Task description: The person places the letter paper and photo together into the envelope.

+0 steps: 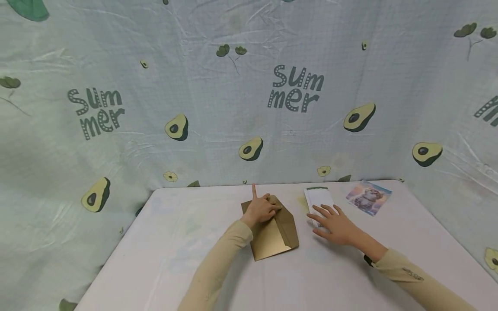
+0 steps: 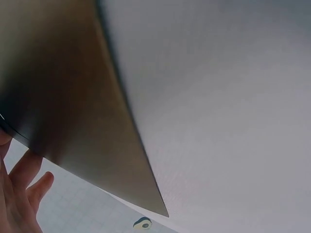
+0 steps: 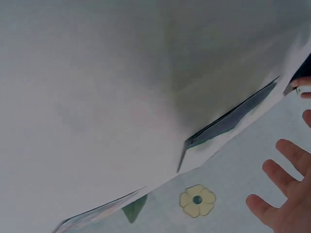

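Observation:
A gold-brown envelope lies on the white table; in the left wrist view the envelope fills the upper left. My left hand sits on its far end, fingers curled on the flap and index finger sticking out straight. Some of its fingers show past the envelope's edge. To the right lies a folded white paper. On its near end my right hand rests flat with fingers spread; its fingertips show at the lower right of the right wrist view.
A small cat picture card lies at the table's far right. A pale cloth with avocado prints and the word "Summer" hangs close behind and round the sides of the table. The table's near edge is out of view.

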The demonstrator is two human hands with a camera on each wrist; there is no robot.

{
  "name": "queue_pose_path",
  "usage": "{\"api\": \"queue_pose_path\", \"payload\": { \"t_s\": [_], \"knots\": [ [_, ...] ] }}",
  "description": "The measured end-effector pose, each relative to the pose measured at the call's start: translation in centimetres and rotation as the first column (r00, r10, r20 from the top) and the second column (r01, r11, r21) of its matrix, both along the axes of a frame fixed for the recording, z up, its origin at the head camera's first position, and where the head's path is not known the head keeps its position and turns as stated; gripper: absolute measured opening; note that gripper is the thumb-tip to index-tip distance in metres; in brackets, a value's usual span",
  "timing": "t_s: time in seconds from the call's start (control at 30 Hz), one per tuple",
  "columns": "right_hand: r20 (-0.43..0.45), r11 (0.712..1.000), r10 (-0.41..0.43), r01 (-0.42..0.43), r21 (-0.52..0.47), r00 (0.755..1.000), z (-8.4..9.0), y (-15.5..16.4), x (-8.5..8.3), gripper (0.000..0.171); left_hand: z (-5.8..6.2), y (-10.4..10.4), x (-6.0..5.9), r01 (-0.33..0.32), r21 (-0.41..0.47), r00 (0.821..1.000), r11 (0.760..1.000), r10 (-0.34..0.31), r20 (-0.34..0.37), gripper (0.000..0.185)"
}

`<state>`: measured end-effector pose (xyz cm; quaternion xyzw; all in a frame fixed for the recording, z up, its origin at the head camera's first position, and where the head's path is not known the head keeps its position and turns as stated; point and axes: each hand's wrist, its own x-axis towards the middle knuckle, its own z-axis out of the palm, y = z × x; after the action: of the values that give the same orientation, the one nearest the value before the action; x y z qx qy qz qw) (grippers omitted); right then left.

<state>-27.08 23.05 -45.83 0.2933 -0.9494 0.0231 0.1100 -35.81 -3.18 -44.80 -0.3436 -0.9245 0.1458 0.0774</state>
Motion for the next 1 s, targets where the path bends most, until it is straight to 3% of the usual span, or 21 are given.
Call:
{"api": "queue_pose_path", "payload": {
  "t_s": [0.23,0.47,0.77,1.0],
  "knots": [
    [-0.078,0.997,-0.062,0.058,-0.05,0.995,-0.2,3.3,-0.6,0.049,-0.2,0.5,0.0,-0.012,-0.026,1.0,1.0,0.012,0.01,0.036],
    [-0.177,0.996,-0.055,0.043,-0.076,0.983,0.4,5.4,-1.2,0.048,0.0,0.7,-0.1,0.009,-0.004,1.0,1.0,-0.009,0.002,0.036],
    [-0.187,0.993,-0.105,0.092,-0.077,0.977,0.7,7.2,-2.3,0.048,-0.2,0.5,-0.3,0.01,-0.009,1.0,1.0,-0.01,0.014,0.035],
    [-0.176,0.989,-0.15,0.148,-0.023,0.973,0.3,8.6,-3.5,0.046,-0.3,0.1,-0.4,0.018,0.013,1.0,1.0,-0.018,0.019,0.035]
  ]
}}
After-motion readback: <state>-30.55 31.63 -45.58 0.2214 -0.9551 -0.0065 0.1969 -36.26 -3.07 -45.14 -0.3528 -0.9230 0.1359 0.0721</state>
